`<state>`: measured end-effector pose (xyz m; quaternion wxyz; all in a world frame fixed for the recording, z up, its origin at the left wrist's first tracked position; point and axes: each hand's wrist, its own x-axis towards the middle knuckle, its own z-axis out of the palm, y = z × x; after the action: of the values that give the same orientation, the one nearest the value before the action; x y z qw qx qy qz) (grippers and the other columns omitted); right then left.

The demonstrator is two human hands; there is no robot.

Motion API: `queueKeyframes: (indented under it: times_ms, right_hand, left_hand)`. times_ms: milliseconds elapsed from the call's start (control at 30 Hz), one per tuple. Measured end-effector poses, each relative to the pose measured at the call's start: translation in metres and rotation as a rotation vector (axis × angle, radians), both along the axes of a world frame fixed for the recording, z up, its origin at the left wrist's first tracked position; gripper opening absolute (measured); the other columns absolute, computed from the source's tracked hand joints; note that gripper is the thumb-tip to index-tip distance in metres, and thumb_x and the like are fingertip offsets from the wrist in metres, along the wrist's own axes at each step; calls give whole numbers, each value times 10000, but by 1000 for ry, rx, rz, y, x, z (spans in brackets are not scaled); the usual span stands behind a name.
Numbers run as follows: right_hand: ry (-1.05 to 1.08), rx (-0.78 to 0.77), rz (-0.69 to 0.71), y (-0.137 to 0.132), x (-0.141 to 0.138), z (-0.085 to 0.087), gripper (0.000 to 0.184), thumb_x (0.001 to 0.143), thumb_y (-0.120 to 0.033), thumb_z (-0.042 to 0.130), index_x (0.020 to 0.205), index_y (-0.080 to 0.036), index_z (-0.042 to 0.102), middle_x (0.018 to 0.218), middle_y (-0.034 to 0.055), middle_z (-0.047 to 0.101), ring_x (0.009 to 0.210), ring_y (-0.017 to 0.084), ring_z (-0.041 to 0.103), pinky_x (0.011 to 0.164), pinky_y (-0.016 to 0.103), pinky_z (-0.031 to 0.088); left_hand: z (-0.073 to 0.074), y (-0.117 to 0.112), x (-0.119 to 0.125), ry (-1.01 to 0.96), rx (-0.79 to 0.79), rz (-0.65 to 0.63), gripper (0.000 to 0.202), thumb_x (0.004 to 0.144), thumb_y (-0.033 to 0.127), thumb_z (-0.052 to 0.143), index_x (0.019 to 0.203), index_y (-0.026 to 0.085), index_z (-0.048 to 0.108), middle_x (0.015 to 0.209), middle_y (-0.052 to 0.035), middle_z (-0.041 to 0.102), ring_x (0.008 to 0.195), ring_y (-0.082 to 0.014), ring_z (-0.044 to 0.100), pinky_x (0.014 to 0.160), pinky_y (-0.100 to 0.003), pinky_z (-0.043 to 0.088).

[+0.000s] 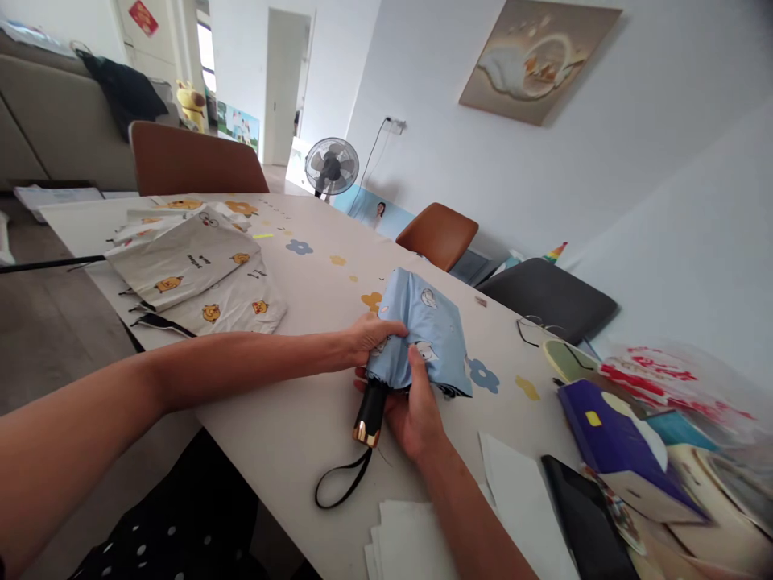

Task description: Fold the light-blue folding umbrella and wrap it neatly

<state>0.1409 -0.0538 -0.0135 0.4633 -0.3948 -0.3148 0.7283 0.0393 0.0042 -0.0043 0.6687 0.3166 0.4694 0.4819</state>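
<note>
A folded light-blue umbrella point(431, 322) with cartoon prints lies on the white table point(302, 419), its black and gold handle point(369, 415) pointing toward me and a black wrist strap point(338, 483) trailing off it. My left hand point(371, 338) grips the blue fabric on its left side. From below, my right hand point(414, 407) wraps round the gathered fabric just above the handle, thumb pressed on the cloth.
A second, white umbrella point(193, 274) with yellow prints lies at the far left of the table. Books point(616, 451), a black phone point(589, 524), glasses point(535, 330) and white papers point(411, 540) crowd the right and near edge. Brown chairs point(196, 161) and a fan point(331, 167) stand behind.
</note>
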Motion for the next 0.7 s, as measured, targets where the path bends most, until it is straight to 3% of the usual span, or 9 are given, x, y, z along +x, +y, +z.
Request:
queueKeyframes:
  times_ms: [233,367,533,700]
  right_hand:
    - [134,-4,72,-1,1,-1,439,762,-414,560,1125,-166,548,885,77,678,733,225,648,739,441,514]
    - [176,0,91,0,3,0,469,769,-471,521,1114,-156,555,904,92,673,796,244,641,744,445,506]
    - [209,-9,187,1,9,5,489,772,-515,491,1106,-164,554,962,107,657,845,255,632,719,428,505]
    - [167,-59,305,0,11,4,483,770,-531,486,1011,-123,579,937,134,656,879,264,623,718,402,499]
  left_hand:
    - [5,2,-3,-19,-17,6,154,599,179,626,712,132,533,552,-10,539,489,-143,528,443,-281,471]
    - [6,4,-5,-116,-24,-38,150,613,166,617,740,131,544,576,-21,567,510,-155,552,495,-310,498]
    - [4,9,-11,-207,-62,-141,193,617,171,633,788,119,561,656,-67,623,585,-183,593,582,-334,513]
    - [-3,12,-14,-272,-185,-334,269,617,260,655,827,111,576,676,-79,638,630,-204,604,618,-348,512]
